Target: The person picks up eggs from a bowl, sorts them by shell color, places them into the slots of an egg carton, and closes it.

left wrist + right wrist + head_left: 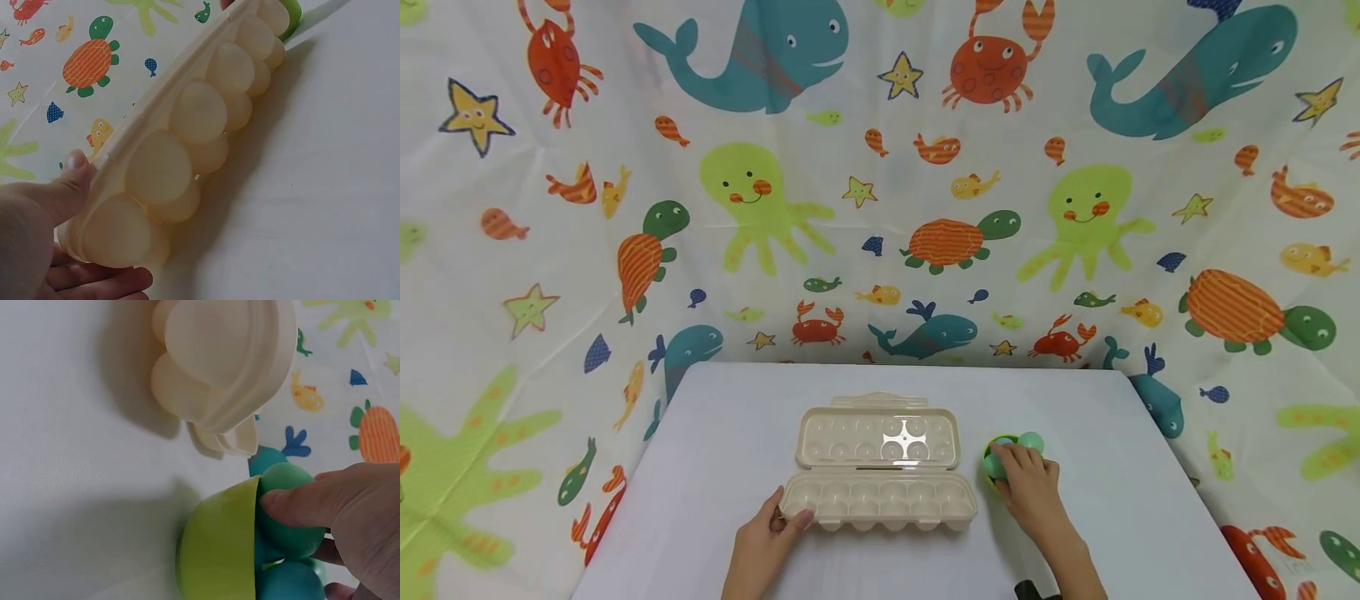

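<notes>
An open beige egg carton (880,498) lies on the white table, its hinged lid (877,437) laid back behind it; no eggs show in its cups. My left hand (767,537) grips the carton's left end, thumb on the rim and fingers below, as the left wrist view shows. To the carton's right stands a lime-green bowl (219,544) holding several green and teal eggs. My right hand (1033,492) is over the bowl, and in the right wrist view its thumb and fingers pinch a green egg (290,512) at the top.
The white table (722,417) runs back to a hanging cloth (850,275) printed with sea animals, which also falls along both sides. A small black object (1028,590) shows beside my right forearm at the front edge of the head view.
</notes>
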A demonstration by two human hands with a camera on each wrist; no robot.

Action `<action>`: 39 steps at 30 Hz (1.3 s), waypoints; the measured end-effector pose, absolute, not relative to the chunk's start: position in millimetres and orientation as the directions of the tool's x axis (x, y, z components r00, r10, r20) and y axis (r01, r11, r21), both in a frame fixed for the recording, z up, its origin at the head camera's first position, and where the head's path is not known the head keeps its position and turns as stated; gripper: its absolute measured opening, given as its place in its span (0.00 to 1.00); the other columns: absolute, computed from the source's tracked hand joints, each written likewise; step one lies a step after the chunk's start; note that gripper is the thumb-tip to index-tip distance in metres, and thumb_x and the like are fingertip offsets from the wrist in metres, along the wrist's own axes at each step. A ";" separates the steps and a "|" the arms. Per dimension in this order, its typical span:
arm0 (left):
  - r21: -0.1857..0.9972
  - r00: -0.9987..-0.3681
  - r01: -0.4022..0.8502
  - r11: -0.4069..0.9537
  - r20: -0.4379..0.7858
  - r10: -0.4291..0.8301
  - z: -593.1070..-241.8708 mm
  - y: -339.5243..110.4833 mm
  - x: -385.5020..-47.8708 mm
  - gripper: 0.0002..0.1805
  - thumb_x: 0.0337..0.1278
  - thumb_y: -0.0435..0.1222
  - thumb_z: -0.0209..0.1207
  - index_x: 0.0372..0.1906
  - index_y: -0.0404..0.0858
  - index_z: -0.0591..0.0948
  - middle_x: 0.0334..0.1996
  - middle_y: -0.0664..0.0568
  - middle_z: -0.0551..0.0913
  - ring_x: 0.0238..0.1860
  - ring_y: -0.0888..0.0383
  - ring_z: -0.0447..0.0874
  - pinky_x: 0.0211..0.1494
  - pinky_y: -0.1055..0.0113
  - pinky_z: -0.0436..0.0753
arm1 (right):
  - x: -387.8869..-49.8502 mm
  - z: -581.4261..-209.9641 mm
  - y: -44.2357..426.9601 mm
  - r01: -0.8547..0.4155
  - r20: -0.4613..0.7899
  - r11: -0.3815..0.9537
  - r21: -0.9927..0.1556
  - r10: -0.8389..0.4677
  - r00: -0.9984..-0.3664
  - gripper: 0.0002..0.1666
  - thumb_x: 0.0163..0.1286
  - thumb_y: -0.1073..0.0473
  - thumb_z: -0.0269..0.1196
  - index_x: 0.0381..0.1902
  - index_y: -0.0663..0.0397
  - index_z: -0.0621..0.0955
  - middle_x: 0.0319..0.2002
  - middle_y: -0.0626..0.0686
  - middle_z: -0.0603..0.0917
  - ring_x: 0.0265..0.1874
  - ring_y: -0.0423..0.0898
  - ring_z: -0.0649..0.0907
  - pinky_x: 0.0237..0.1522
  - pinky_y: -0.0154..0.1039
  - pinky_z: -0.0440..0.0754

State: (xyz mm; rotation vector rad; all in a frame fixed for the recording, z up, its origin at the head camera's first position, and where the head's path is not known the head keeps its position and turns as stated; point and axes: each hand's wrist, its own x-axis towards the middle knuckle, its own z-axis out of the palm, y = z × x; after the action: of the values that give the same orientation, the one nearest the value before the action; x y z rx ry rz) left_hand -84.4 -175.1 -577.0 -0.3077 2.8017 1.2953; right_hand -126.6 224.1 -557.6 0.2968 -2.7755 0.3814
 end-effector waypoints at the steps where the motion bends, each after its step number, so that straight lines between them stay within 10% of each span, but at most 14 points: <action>1: 0.750 -0.980 -0.193 0.632 -0.114 -0.164 -576.7 -175.5 -83.9 0.46 0.59 0.58 0.64 0.68 0.24 0.70 0.33 0.53 0.88 0.35 0.63 0.81 0.44 0.62 0.84 | -126.6 -557.2 224.0 -0.251 0.344 0.942 -0.222 -0.165 -0.924 0.34 0.51 0.66 0.77 0.58 0.56 0.80 0.53 0.57 0.82 0.52 0.58 0.77 0.46 0.56 0.68; 25: 0.885 -0.980 -0.102 0.454 -0.011 -0.199 -602.0 -179.1 -70.0 0.45 0.44 0.49 0.76 0.66 0.30 0.74 0.44 0.40 0.90 0.42 0.53 0.92 0.42 0.74 0.85 | -131.2 -554.4 220.9 -0.290 0.394 0.933 -0.214 -0.190 -0.899 0.29 0.48 0.69 0.78 0.50 0.57 0.82 0.48 0.59 0.83 0.47 0.58 0.80 0.46 0.58 0.69; 39: 0.891 -0.960 -0.023 0.454 0.108 -0.259 -629.6 -166.4 -50.6 0.48 0.38 0.48 0.79 0.67 0.32 0.74 0.42 0.52 0.90 0.34 0.70 0.87 0.49 0.86 0.75 | -144.9 -548.5 183.5 -0.369 0.490 0.842 -0.394 -0.147 -0.859 0.28 0.55 0.68 0.73 0.54 0.63 0.77 0.48 0.62 0.80 0.47 0.59 0.82 0.48 0.54 0.83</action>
State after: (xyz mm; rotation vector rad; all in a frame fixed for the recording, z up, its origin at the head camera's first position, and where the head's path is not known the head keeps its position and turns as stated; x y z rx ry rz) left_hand -50.6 -166.4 -629.6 -0.2831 2.8670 1.7510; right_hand -144.9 183.5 -548.5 0.3811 -2.5704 0.6745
